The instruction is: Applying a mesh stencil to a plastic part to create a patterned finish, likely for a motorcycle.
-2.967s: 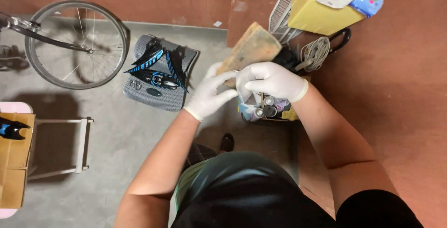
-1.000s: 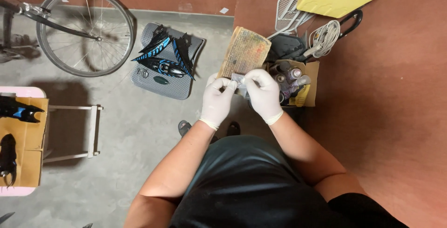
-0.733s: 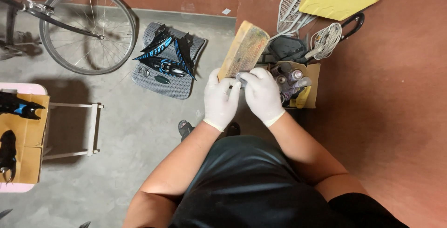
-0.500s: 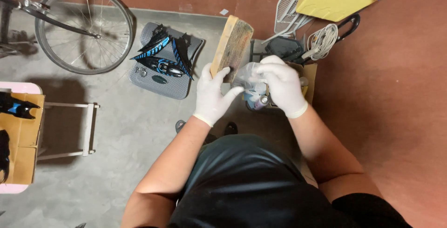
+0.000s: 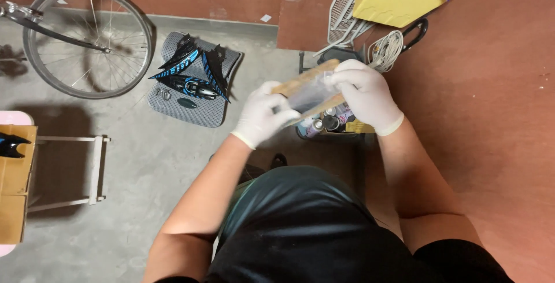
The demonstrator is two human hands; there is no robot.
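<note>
Both gloved hands raised, fingers (image 5: 276,97) clenched

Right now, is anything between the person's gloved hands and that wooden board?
Mostly no. Both hands already grip it: the left hand holds the nearer end of the wooden board, and the right hand holds the far end. Only a clear plastic wrap seems to lie over the board's middle, partly under the fingers.

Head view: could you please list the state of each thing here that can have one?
Wooden board: held edge-on, gripped by both hands.
Clear plastic piece: pressed against the board.
Left hand: gloved, shut on the board.
Right hand: gloved, shut on the board.
Bicycle wheel: upright by the wall.
Black-and-blue fairing parts: lying on a grey mat.
</note>
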